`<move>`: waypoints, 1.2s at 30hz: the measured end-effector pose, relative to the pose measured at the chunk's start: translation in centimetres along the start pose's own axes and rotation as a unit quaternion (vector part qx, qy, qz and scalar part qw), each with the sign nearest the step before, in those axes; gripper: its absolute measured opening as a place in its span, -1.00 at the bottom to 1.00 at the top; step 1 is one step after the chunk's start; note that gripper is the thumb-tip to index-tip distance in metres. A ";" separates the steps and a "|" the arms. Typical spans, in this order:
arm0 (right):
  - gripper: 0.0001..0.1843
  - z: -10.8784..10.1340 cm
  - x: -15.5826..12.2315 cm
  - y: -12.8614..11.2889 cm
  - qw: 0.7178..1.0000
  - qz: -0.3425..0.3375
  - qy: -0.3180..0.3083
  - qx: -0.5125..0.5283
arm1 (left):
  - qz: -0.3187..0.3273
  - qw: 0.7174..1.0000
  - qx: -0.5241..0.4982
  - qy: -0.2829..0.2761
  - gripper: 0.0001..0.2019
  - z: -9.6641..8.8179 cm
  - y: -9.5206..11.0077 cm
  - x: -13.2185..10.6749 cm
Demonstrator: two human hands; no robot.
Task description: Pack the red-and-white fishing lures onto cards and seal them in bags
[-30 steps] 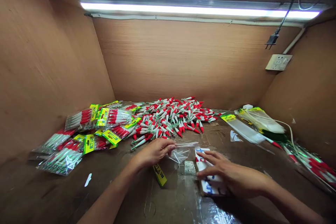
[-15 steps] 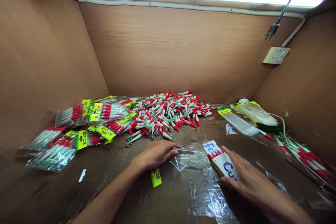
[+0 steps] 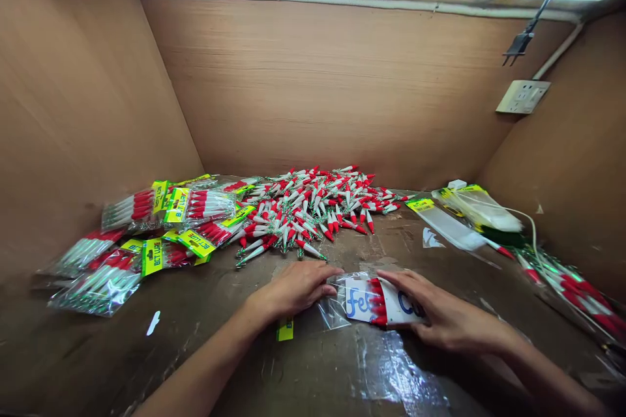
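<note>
My left hand [image 3: 297, 288] is closed on the mouth of a clear plastic bag [image 3: 334, 316]. The bag's yellow-green header [image 3: 285, 331] shows below the palm. My right hand [image 3: 440, 309] grips a white folded holder [image 3: 358, 301] with blue handwriting on it. A row of red lure tips [image 3: 377, 305] lies across the holder's middle; the rest of these lures is hidden. The holder's left end is at the bag's opening, and clear film seems to overlap it. How deep it sits inside, I cannot tell.
Behind my hands lies a heap of red-and-white lures [image 3: 313, 205]. Packed lure bags [image 3: 105, 277] are piled at the left. Flat bags [image 3: 482, 208] and more lures [image 3: 577, 293] lie at the right. A plug [image 3: 519, 45] hangs above, near a wall socket [image 3: 523, 96].
My right hand has moved left and turned the holder nearly level, bringing its end to the bag mouth. My left hand keeps hold of the bag, almost in place.
</note>
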State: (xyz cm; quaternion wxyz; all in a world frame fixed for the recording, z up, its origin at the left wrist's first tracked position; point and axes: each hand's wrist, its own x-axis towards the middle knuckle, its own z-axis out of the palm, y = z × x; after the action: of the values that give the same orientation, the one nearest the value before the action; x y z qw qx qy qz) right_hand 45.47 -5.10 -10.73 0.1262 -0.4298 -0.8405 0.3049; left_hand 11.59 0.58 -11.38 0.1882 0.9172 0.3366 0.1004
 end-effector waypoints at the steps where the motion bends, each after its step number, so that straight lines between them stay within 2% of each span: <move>1: -0.02 -0.1 0.3 -0.1 1.000 -0.011 -0.005 -0.002 | -0.001 1.000 0.023 0.005 -0.60 0.1 0.0 0.0; 4: 0.03 0.1 1.0 -0.2 0.999 -0.032 -0.008 -0.004 | -0.002 0.996 0.083 0.028 -0.54 0.4 0.1 0.1; 8: 0.04 1.0 1.2 0.1 0.999 -0.042 0.005 -0.004 | 0.010 0.993 0.096 0.061 -0.50 0.9 0.5 0.5; 12: 0.06 1.6 1.1 0.6 0.999 -0.051 0.012 -0.013 | -0.027 0.995 0.047 0.079 -0.60 1.7 1.3 0.9; 18: 0.12 2.1 1.0 1.0 0.998 -0.061 0.001 0.015 | -0.075 0.996 -0.026 0.040 -0.63 2.9 2.4 1.8; 22: 0.14 2.2 0.9 0.5 0.997 -0.074 0.002 0.021 | -0.068 0.991 -0.098 0.054 -0.81 2.8 2.3 2.2; 28: 0.13 2.1 1.0 0.2 0.996 -0.088 0.021 0.020 | -0.038 0.976 -0.210 0.035 -0.83 1.8 1.9 1.7; 31: 0.09 2.3 1.1 0.0 0.996 -0.089 0.028 0.011 | -0.042 0.974 -0.222 0.036 -0.84 1.7 2.0 1.5; 36: 0.02 2.7 1.0 -0.6 0.995 -0.094 0.031 -0.006 | -0.036 0.970 -0.229 0.069 -0.87 2.2 2.5 1.9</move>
State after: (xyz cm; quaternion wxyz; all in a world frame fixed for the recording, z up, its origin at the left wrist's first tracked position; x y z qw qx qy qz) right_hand 43.16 -5.62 -12.49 0.1782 -0.3590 -0.8744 0.2734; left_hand 15.19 -0.51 -12.21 0.3733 0.8279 0.3493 0.2306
